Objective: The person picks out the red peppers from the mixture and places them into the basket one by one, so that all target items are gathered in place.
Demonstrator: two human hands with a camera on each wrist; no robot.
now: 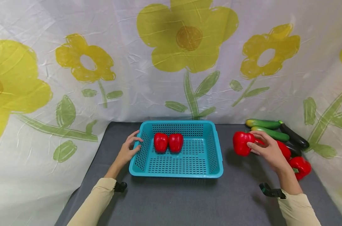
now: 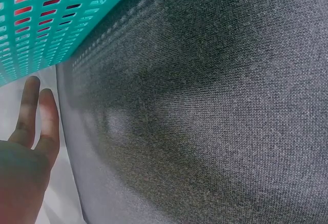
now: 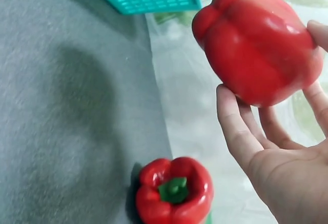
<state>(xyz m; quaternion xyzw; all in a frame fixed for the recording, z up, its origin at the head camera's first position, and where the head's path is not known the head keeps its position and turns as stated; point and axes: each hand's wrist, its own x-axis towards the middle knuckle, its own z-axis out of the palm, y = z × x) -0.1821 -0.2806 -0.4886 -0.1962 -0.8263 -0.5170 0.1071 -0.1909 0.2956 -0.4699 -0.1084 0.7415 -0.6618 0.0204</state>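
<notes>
In the head view a turquoise basket stands with two red bell peppers, a left one and a right one, side by side inside. My left hand is at the basket's left rim, its fingers loosely spread; the left wrist view shows two fingers close to the perforated wall. Over to the right, my right hand holds a red bell pepper above the table, between thumb and fingers. The right wrist view shows this pepper lifted.
Behind the right hand lie zucchini, eggplants and more red bell peppers. One pepper rests near the right table edge, its green stem visible. The table cloth is dark grey; a flowered curtain hangs behind.
</notes>
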